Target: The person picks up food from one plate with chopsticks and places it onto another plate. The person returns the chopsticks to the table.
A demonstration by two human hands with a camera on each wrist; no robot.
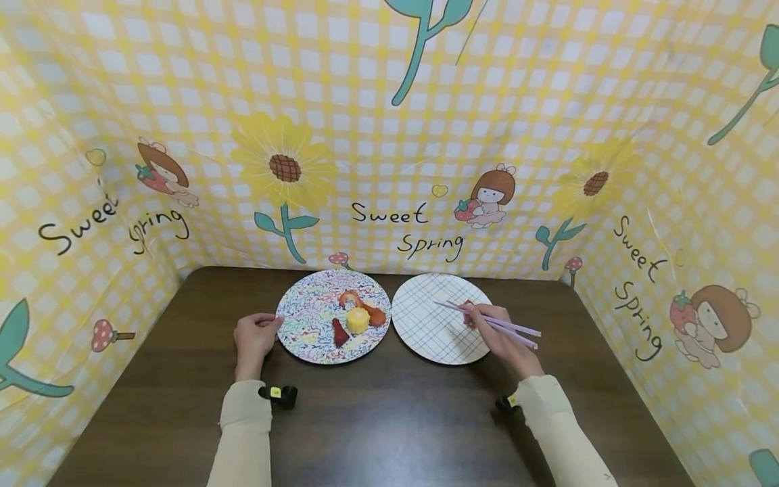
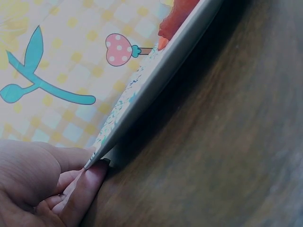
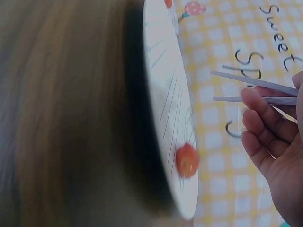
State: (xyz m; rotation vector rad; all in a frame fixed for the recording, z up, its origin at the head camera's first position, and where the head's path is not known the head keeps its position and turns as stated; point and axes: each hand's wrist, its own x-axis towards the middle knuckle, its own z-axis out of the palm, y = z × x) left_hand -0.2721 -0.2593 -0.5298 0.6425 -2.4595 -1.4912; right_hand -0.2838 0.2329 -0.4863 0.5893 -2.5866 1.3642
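Note:
My left hand [image 1: 254, 338] pinches the left rim of a plate with a colourful squiggle pattern [image 1: 304, 338]; in the left wrist view the thumb lies above the rim and a finger below. That plate bears a yellow corn piece [image 1: 357, 320], a curled shrimp-like piece [image 1: 349, 297], a brown drumstick-shaped piece [image 1: 377, 315] and a dark red piece [image 1: 339, 333]. Over the right side of a white plate with crossed lines [image 1: 426, 331], my right hand [image 1: 502, 336] holds light purple chopsticks [image 1: 517, 329], their tips apart. A round orange-red piece [image 3: 187, 161] sits on this plate, mostly hidden by the hand in the head view.
Both plates stand side by side near the back edge of a dark brown wooden table [image 1: 389, 419]. Yellow checked cloth [image 1: 377, 155] with flowers and lettering encloses the table at the back and sides. Black cameras [image 1: 282, 396] are strapped to both wrists.

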